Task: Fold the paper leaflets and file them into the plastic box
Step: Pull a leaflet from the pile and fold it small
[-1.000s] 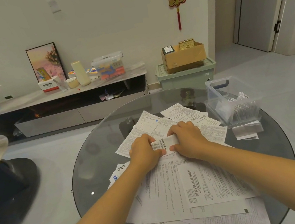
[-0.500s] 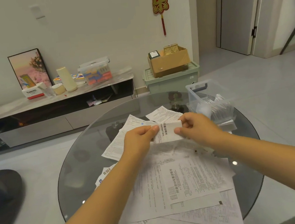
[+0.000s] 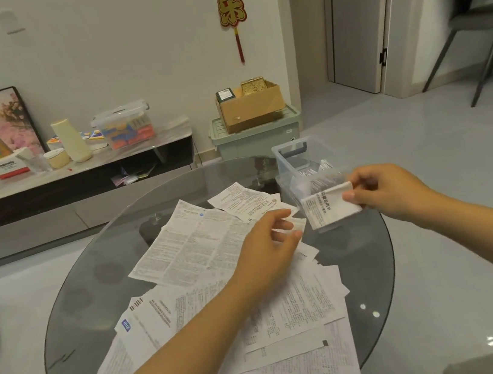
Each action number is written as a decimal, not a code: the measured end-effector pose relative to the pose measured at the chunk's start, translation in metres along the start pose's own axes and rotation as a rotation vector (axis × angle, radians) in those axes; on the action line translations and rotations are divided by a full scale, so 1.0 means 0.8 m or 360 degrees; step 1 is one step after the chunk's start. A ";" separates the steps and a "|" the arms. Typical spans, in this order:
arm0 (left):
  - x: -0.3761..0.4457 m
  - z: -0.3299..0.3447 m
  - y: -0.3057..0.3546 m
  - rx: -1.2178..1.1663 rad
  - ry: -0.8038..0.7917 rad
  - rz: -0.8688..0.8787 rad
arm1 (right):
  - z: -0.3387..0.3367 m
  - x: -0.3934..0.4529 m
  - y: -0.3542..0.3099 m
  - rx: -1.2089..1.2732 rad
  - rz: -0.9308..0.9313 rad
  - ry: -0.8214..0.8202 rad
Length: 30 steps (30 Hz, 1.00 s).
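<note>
My right hand (image 3: 388, 190) pinches a small folded leaflet (image 3: 330, 206) by its right edge and holds it in the air just in front of the clear plastic box (image 3: 290, 161). The box stands at the table's far right and holds several folded leaflets upright. My left hand (image 3: 267, 244) hovers over the paper pile with loosely curled fingers and holds nothing; it is a short way left of the folded leaflet. Several unfolded printed leaflets (image 3: 202, 243) lie spread and overlapping across the round glass table (image 3: 75, 309).
Behind the table are a low TV cabinet (image 3: 75, 192) with small items on top, a green storage bin (image 3: 257, 137) carrying a cardboard box, and a grey chair (image 3: 481, 20) at the far right. The floor around is grey tile.
Both hands lifted the folded leaflet off the pile. My left hand has let go, and my right hand has carried the leaflet rightward to the plastic box. The camera turned right.
</note>
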<state>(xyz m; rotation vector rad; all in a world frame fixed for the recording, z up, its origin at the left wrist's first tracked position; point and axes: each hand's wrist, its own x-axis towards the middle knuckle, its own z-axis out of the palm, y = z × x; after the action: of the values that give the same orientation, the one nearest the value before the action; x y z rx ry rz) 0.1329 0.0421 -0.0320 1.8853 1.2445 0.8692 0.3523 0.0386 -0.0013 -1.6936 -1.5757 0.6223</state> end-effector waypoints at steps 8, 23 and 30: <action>0.010 0.036 -0.001 0.0261 -0.0186 0.0301 | 0.013 0.014 0.032 -0.0158 0.0044 0.0092; 0.025 0.060 -0.013 0.1089 -0.0511 0.0297 | 0.042 0.022 0.051 -0.0306 0.0141 0.0071; 0.023 0.059 -0.011 0.1205 -0.0583 0.0239 | 0.048 0.015 0.052 -0.0555 -0.0003 0.0087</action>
<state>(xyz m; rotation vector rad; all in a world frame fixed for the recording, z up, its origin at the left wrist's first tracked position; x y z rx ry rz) 0.1732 0.0530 -0.0614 2.6019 1.3059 0.0748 0.3512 0.0578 -0.0559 -1.9419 -1.7204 0.3080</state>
